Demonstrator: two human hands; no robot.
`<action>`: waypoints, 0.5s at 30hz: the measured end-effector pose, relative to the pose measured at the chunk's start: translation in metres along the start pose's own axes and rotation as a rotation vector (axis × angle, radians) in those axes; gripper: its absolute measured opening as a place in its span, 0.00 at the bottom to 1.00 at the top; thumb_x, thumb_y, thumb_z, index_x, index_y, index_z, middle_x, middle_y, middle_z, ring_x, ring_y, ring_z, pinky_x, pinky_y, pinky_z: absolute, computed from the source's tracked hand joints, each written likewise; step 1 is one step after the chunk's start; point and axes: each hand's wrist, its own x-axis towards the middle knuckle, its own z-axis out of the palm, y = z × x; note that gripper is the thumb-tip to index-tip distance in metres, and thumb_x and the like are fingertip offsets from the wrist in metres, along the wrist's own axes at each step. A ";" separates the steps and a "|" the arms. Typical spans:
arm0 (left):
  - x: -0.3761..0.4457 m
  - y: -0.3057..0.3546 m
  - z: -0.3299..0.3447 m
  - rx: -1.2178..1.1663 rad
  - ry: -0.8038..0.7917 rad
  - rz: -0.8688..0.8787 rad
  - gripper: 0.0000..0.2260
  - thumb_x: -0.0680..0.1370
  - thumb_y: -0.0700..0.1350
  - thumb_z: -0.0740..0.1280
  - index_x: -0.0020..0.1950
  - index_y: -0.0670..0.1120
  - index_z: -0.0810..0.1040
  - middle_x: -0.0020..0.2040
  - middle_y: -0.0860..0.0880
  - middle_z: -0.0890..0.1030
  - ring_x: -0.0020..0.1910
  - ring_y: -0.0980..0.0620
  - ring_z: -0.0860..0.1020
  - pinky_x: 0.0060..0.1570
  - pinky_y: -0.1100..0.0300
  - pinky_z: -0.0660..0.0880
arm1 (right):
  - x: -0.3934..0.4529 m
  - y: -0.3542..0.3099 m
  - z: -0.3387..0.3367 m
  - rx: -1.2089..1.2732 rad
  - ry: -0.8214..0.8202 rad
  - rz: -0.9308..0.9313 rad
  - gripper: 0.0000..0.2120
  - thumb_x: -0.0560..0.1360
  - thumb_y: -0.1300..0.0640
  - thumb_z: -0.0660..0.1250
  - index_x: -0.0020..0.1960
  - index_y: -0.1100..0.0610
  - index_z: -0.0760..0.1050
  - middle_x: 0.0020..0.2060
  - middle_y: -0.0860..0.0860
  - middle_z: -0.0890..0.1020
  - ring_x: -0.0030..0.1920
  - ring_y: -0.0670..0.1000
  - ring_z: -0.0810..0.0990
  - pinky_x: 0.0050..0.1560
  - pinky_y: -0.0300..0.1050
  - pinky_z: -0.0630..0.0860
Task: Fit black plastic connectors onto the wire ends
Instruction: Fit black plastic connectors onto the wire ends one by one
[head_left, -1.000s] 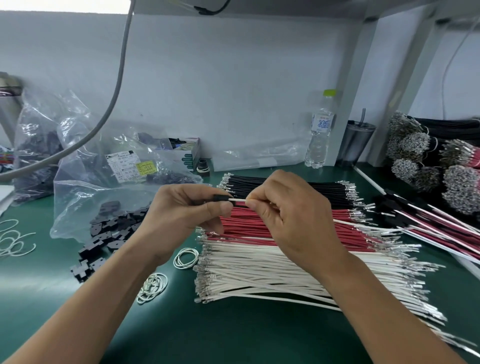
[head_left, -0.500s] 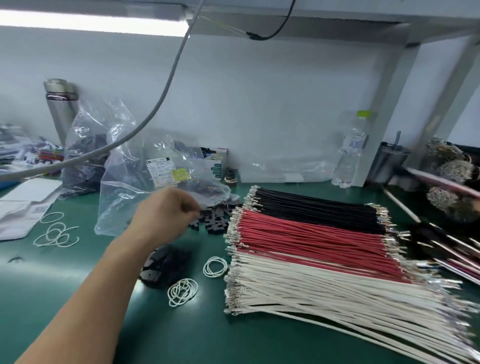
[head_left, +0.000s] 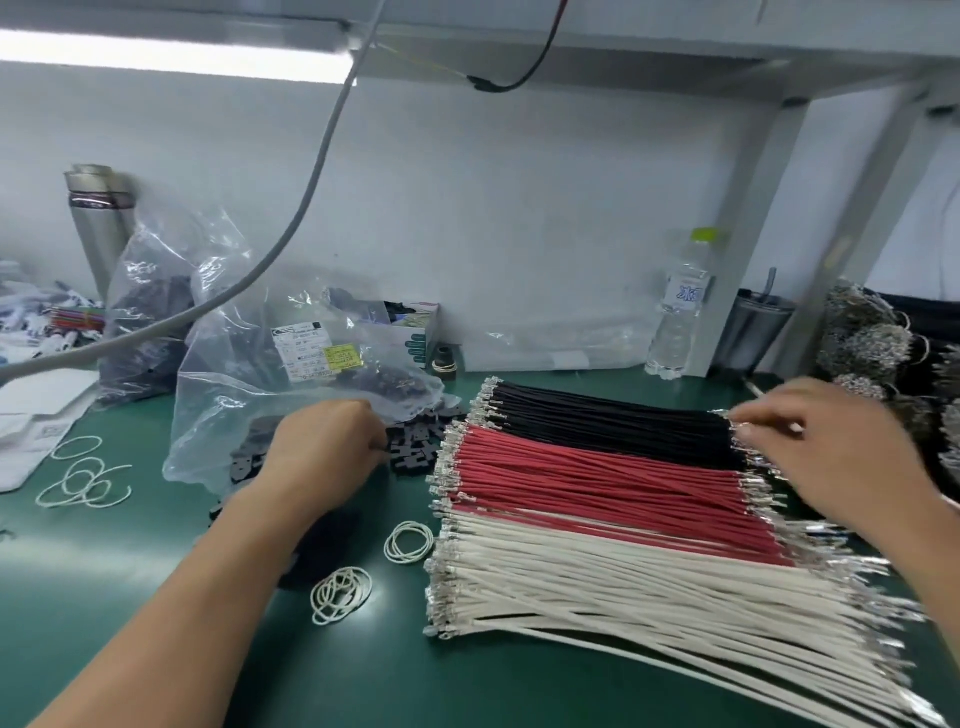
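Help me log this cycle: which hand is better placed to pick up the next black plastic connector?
Probably the left hand. Its fingers already curl at the loose pile of black plastic connectors beside the clear plastic bag, while the right hand reaches at the far metal-tipped ends of the black wires.

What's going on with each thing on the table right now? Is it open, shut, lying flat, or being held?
left hand: fingers curled at the connectors, grip hidden
right hand: blurred, at the black wires' far ends
red wires: lying flat
white wires: lying flat
bag: open, connectors spilling out
bottle: upright, capped
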 end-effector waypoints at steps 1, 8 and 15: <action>-0.001 -0.001 0.000 -0.010 0.006 0.007 0.05 0.78 0.51 0.72 0.47 0.53 0.87 0.46 0.57 0.81 0.43 0.51 0.81 0.42 0.55 0.82 | 0.014 -0.024 0.009 0.059 -0.033 -0.037 0.09 0.75 0.53 0.74 0.45 0.38 0.82 0.44 0.38 0.80 0.46 0.44 0.79 0.48 0.45 0.74; 0.000 -0.004 0.004 -0.057 -0.025 0.057 0.06 0.76 0.51 0.72 0.51 0.58 0.86 0.46 0.60 0.77 0.43 0.54 0.77 0.37 0.61 0.76 | 0.078 -0.098 0.110 0.140 -0.325 -0.083 0.11 0.78 0.50 0.71 0.59 0.47 0.83 0.56 0.44 0.85 0.57 0.47 0.81 0.57 0.45 0.76; 0.001 -0.002 0.008 -0.143 -0.029 0.031 0.08 0.77 0.51 0.75 0.56 0.58 0.86 0.49 0.58 0.78 0.46 0.54 0.78 0.43 0.58 0.78 | 0.081 -0.101 0.130 0.006 -0.322 -0.135 0.02 0.77 0.53 0.72 0.47 0.47 0.84 0.48 0.44 0.85 0.48 0.46 0.82 0.46 0.41 0.71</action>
